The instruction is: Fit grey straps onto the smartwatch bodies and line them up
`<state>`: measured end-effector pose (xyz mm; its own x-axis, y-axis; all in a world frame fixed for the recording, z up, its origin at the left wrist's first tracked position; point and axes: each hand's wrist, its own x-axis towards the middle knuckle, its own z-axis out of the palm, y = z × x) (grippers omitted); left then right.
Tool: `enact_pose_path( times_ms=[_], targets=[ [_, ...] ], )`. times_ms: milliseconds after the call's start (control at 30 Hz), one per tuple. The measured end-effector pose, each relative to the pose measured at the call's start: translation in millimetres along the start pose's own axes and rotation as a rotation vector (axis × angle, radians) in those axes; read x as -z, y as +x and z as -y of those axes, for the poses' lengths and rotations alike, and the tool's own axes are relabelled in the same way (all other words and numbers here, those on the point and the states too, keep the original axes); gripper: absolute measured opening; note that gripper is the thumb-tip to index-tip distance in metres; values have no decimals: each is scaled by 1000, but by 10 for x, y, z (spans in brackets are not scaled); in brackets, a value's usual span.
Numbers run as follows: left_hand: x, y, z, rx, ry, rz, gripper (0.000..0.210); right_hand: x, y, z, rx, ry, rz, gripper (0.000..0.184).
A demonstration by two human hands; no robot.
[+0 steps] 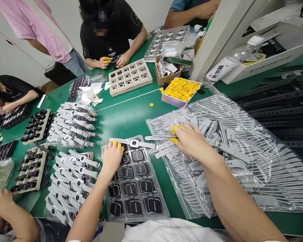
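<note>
Head view: my left hand (112, 157) pinched a watch band (125, 142), my right hand (189, 138) a grey strap (158, 137); both seemed light, pliant, best gripped near the ends.

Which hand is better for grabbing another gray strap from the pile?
Probably the right hand: it's right over the gray straps, while the left hand is at the watch.
</note>
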<state>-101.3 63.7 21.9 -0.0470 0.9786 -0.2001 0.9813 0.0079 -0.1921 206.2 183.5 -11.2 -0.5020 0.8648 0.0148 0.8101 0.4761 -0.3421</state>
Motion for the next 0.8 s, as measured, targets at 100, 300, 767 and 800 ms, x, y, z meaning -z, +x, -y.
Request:
enact_pose_path(
  times_ms=[100,300,767,800],
  targets=[
    [94,-43,104,24,-42,13,15,73,-3,95,-50,267,32,11],
    [347,-16,76,299,-1017,-184,23,143,-123,514,82,1021,-32,26],
    [-221,131,-628,-229,-1610,-196,41,-308,-230,1110,-200,1810,431,48],
    [-224,122,-609,-231,-1572,-211,41,-296,-223,1103,-177,1783,433,46]
  ],
)
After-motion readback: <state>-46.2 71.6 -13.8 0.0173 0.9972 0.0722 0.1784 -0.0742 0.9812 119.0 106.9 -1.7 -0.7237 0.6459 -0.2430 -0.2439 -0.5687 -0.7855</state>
